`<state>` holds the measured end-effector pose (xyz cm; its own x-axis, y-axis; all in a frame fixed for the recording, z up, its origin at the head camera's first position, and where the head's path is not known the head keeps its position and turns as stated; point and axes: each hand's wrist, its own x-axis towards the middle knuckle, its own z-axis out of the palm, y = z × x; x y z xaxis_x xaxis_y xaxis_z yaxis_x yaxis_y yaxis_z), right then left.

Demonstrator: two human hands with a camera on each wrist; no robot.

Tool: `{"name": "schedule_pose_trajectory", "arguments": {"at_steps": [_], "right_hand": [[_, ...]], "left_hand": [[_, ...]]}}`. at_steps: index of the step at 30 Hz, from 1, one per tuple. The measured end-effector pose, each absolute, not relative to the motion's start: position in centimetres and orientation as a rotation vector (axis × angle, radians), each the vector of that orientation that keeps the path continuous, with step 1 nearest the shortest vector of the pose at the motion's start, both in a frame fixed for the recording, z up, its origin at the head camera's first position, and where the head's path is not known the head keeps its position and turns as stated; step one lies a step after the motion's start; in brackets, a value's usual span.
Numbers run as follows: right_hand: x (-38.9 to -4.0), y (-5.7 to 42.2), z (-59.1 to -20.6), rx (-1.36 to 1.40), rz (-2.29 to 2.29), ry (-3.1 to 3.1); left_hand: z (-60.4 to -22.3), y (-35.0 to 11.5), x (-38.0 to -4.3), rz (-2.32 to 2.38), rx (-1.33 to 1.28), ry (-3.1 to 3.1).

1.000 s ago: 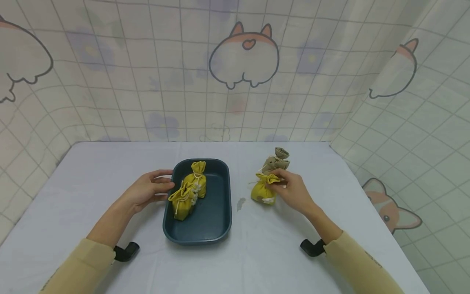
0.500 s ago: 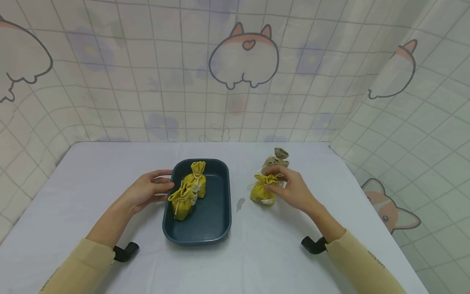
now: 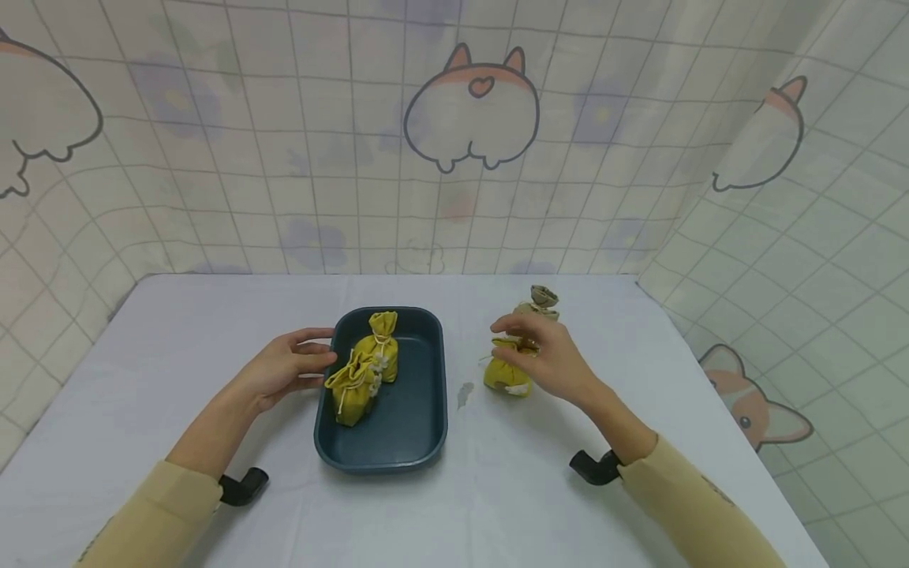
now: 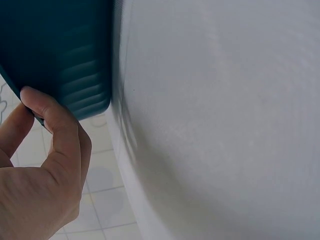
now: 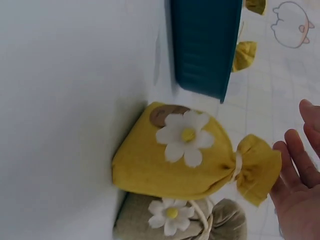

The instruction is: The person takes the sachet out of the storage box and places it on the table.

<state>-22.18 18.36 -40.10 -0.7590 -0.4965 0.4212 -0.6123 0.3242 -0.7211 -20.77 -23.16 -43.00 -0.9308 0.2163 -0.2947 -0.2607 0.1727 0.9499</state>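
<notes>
My left hand (image 3: 284, 367) is at the left side of a dark blue-green tray (image 3: 419, 418). In the left wrist view its fingers and thumb (image 4: 11, 132) pinch the tray's rim. Inside the tray, along its left half, two yellow drawstring pouches (image 3: 383, 351) lean close together. On the right, my right hand (image 3: 550, 363) hovers over the tied top of a third yellow pouch (image 5: 185, 160), with its fingers spread and nothing gripped. That pouch has a white felt flower and stands upright on the table. Behind it stands a grey-brown pouch (image 5: 137, 215), partly hidden by my hand in the head view.
A white cloth covers the table (image 3: 454, 521). Behind it hangs a checked curtain (image 3: 376, 189) with cartoon prints. A small grey mark (image 3: 465, 394) shows on the cloth between the tray and the standing pouches.
My right hand has let go of the yellow pouch's top, its fingers spreading and shifting slightly left over it. The left hand and the tray have stayed still.
</notes>
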Motion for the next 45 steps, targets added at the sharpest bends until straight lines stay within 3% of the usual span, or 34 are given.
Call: {"name": "schedule_pose_trajectory", "arguments": {"at_steps": [15, 30, 45], "right_hand": [[-22.5, 14.2, -38.7, 1.194, 1.545, -2.477], [-22.5, 7.7, -38.7, 1.543, 1.518, -2.608], [-23.4, 3.7, -39.8, 1.555, 1.468, -2.707]], "left_hand": [[-42.8, -23.3, -20.7, 1.810, -0.045, 2.090], [-43.1, -23.2, -20.8, 1.806, -0.053, 2.097], [-43.4, -23.6, -21.0, 1.804, -0.036, 2.090]]}}
